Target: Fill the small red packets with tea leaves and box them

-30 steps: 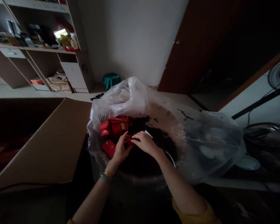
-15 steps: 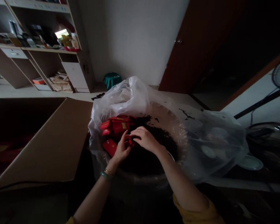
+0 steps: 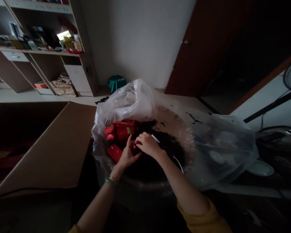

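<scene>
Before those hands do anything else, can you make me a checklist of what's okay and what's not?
1. Right hand at the small red item: ok, fingertips on it.
2. Left hand close by: ok, just beside the right hand.
3. Left hand's grip on the item: cannot tell, too dark.
4. Red packets inside the plastic liner: ok.
5. Dark loose bits all in one heap: not ok, some lie apart.
</scene>
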Motion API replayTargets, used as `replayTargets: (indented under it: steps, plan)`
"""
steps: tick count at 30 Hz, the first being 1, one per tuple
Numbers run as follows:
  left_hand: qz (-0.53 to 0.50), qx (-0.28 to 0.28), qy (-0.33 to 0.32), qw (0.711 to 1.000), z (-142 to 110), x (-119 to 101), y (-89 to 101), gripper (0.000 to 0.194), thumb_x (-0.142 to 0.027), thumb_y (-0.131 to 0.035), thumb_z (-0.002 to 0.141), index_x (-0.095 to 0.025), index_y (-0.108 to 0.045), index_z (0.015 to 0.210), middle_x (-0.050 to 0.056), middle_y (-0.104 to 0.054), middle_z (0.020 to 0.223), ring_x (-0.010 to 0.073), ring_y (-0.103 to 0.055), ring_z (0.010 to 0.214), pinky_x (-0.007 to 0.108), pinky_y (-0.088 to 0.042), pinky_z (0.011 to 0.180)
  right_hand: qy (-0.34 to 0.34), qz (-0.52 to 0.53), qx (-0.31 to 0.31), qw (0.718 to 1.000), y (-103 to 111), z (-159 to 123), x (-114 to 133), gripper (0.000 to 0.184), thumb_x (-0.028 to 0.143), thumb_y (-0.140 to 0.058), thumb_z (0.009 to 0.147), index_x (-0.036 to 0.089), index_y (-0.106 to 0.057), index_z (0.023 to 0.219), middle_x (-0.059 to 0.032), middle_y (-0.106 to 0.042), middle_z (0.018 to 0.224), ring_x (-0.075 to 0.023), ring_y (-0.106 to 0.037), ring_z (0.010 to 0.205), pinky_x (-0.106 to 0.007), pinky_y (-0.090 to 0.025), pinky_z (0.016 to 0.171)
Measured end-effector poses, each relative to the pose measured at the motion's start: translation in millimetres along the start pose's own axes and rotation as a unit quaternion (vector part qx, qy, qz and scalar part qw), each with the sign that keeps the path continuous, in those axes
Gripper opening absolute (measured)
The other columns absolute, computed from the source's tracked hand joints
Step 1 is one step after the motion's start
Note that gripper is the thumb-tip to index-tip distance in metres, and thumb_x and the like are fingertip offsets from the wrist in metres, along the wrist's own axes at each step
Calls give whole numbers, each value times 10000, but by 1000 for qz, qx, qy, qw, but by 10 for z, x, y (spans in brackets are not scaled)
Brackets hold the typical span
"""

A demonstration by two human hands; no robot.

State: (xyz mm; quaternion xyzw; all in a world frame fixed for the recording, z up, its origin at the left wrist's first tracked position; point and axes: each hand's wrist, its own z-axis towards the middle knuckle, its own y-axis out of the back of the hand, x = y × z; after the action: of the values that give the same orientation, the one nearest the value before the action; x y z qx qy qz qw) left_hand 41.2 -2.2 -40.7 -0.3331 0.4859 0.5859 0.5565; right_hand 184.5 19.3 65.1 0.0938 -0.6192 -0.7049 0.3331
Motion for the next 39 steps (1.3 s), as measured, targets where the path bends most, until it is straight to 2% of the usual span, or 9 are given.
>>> replayTargets:
  steps: [5, 9, 12, 18, 22, 25, 30, 35, 39]
  plan:
    - [36, -48, 3, 998, 26, 101, -15, 850, -168, -580, 771, -198, -120, 1485, 86, -621, 1107, 165, -624, 931, 343, -477, 886, -18, 57, -48, 997, 92, -29, -44, 154, 69, -606, 766, 200, -652, 832, -17, -649, 834, -150, -579, 770, -243, -428, 672]
    - [14, -47, 6, 999, 12, 107, -20, 839, -160, -560, 779, -198, -110, 1487, 106, -583, 1168, 162, -614, 957, 328, -476, 884, -12, 182, -133, 974, 150, -63, -99, 192, 86, -584, 784, 205, -671, 907, -10, -669, 833, -132, -599, 706, -247, -464, 705]
    - [5, -39, 8, 999, 3, 91, -17, 846, -172, -556, 787, -213, -86, 1490, 85, -583, 1129, 142, -609, 888, 300, -487, 825, -39, 221, -135, 965, 96, -66, -59, 120, 128, -641, 782, 206, -705, 847, -12, -670, 792, -135, -609, 701, -250, -480, 702]
    - [-20, -21, -12, 1000, 9, 88, -10, 850, -192, -568, 796, -215, -79, 1490, 67, -595, 1092, 140, -605, 892, 308, -479, 849, -53, 139, -35, 988, -21, -75, 41, 143, 178, -681, 793, 224, -745, 913, -47, -652, 814, -164, -607, 803, -293, -498, 784]
    - [-22, -55, -14, 998, 7, 101, -20, 796, -247, -596, 800, -200, -176, 1474, 125, -545, 1249, 205, -552, 1119, 353, -431, 964, -27, 114, -54, 992, 24, -110, 37, 283, 236, -702, 787, 210, -692, 1069, -69, -664, 941, -172, -593, 891, -299, -496, 833]
    - [-20, -64, -4, 998, 1, 112, -27, 780, -263, -606, 795, -193, -210, 1464, 134, -531, 1280, 222, -535, 1156, 370, -421, 985, -5, 56, -62, 996, 9, -134, 36, 170, 276, -672, 822, 190, -713, 963, -77, -689, 925, -211, -561, 989, -334, -469, 874]
    - [-24, -41, 8, 999, 7, 94, -11, 791, -193, -614, 748, -202, -249, 1450, 103, -607, 1172, 193, -609, 1035, 361, -463, 933, 57, -38, -3, 998, -119, -143, 17, 139, 290, -633, 859, 180, -716, 878, -89, -717, 915, -263, -527, 1068, -395, -421, 867]
    - [55, -33, 69, 996, 22, 24, 27, 424, -231, -701, 672, -158, -627, 1083, 38, -694, 946, 193, -633, 862, 314, -489, 811, -6, -1, -94, 996, -88, -135, -153, 268, 308, -518, 931, 188, -699, 773, -71, -679, 798, -195, -580, 902, -336, -397, 845]
    - [37, 8, 140, 989, 10, -33, 21, 256, -311, -723, 658, -121, -675, 822, -11, -667, 662, 159, -591, 627, 263, -459, 637, -41, 58, -105, 992, -33, -121, -283, 378, 446, -601, 860, 187, -631, 586, -22, -608, 647, -161, -562, 725, -287, -401, 752]
